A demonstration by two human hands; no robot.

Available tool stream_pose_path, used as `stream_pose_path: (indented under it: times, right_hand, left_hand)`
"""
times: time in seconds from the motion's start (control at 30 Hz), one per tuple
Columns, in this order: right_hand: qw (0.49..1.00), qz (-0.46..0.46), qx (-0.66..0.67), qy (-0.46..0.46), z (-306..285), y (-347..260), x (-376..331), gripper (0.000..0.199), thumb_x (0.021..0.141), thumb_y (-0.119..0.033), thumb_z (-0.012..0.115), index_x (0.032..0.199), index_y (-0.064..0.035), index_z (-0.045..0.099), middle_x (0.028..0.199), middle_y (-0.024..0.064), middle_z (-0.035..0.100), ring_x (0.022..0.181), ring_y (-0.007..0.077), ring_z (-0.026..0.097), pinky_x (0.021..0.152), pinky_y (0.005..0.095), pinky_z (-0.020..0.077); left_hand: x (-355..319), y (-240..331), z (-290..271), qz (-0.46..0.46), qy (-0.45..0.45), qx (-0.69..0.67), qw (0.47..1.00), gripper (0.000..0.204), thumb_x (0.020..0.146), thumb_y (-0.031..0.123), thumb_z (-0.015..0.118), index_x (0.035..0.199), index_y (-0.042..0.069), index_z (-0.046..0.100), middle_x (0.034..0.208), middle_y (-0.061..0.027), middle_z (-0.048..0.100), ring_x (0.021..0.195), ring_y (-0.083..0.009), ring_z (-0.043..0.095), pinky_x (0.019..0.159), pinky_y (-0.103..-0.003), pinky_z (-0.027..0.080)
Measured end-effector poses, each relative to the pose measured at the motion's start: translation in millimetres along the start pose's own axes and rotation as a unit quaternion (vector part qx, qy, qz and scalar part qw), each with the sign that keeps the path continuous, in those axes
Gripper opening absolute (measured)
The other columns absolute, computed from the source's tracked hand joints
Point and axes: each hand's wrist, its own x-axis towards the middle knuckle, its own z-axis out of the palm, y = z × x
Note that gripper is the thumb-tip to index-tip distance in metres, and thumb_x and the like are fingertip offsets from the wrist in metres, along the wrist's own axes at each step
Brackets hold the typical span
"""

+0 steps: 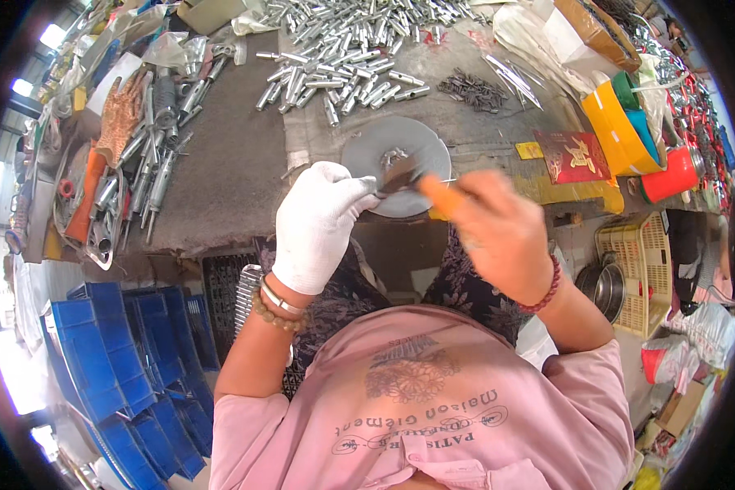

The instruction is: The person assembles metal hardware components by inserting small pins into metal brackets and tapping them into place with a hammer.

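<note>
The grey tabletop (220, 163) carries a heap of metal pins (343, 49) beyond the round metal dish (396, 167). Over the dish's near rim, the gloved left hand (318, 224) pinches a small part steady, while the bare right hand (498, 233), fingers closed on an orange-handled brush (420, 186), dabs at it.

Grey workbench (237, 155), round grey metal dish (396, 163) near its front edge, heap of silver metal tubes (343, 49) behind the dish, dark small parts (472, 90) right of the heap, red packet (572, 157) right of the dish, longer metal rods (151, 163) far left of it.
</note>
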Motion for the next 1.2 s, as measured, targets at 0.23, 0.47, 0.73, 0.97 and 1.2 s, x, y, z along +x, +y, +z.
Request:
stream_pose_path:
  times: [0.23, 0.47, 0.73, 0.97, 1.2]
  right_hand:
    - [0.994, 0.072, 0.021, -0.074, -2.9, 1.0, 10.2, 0.058, 0.083, 0.005, 0.067, 0.138, -0.0127, 0.072, 0.101, 0.0085, 0.061, 0.078, 0.0314, 0.067, 0.071, 0.0416, 0.0578]
    - [0.990, -0.002, -0.142, -0.020, 7.7, 21.4, 14.9, 0.045, 0.082, -0.001, 0.070, 0.127, -0.0092, 0.073, 0.099, 0.0095, 0.062, 0.099, 0.0310, 0.066, 0.081, 0.0435, 0.0561]
    - [0.982, 0.134, -0.014, -0.131, 6.9, -10.8, -3.9, 0.023, 0.083, -0.005, 0.074, 0.106, -0.0082, 0.074, 0.096, 0.0111, 0.068, 0.087, 0.0362, 0.070, 0.075, 0.0480, 0.0553]
    - [0.866, 0.333, 0.284, -0.243, 14.3, -13.4, -8.3, 0.024, 0.094, 0.000, 0.071, 0.118, -0.0012, 0.068, 0.076, 0.0016, 0.061, 0.059, 0.0092, 0.054, 0.056, 0.0293, 0.0458]
    - [0.752, 0.446, 0.441, -0.205, 24.0, -29.2, -20.4, 0.031, 0.092, 0.007, 0.061, 0.123, 0.0038, 0.064, 0.075, 0.0018, 0.059, 0.060, 0.0076, 0.055, 0.052, 0.0273, 0.0438]
  left_hand:
    - [-0.7, 8.3, -6.9, -0.020, -0.032, 0.016, 0.999, 0.024, 0.083, 0.004, 0.084, 0.107, 0.004, 0.081, 0.094, -0.0099, 0.068, 0.091, -0.0273, 0.067, 0.082, -0.036, 0.054]
    - [-5.3, 8.0, -2.5, -0.042, -0.017, -0.015, 0.999, 0.023, 0.086, 0.005, 0.083, 0.109, 0.005, 0.081, 0.095, -0.0096, 0.069, 0.093, -0.0260, 0.067, 0.084, -0.035, 0.054]
    - [-3.7, 1.9, -4.3, -0.030, -0.016, -0.028, 0.999, 0.022, 0.087, 0.004, 0.082, 0.109, 0.003, 0.081, 0.098, -0.0100, 0.068, 0.096, -0.0280, 0.066, 0.086, -0.036, 0.053]
    - [-20.7, 19.3, -1.6, -0.107, 0.035, -0.061, 0.992, 0.057, 0.090, -0.004, 0.075, 0.146, 0.005, 0.065, 0.109, -0.0061, 0.069, 0.092, -0.0154, 0.064, 0.085, -0.029, 0.054]
    - [-50.9, 39.9, 21.5, -0.330, 0.047, -0.225, 0.916, 0.056, 0.105, 0.009, 0.066, 0.158, 0.003, 0.052, 0.094, -0.0060, 0.077, 0.059, -0.0079, 0.061, 0.059, -0.026, 0.053]
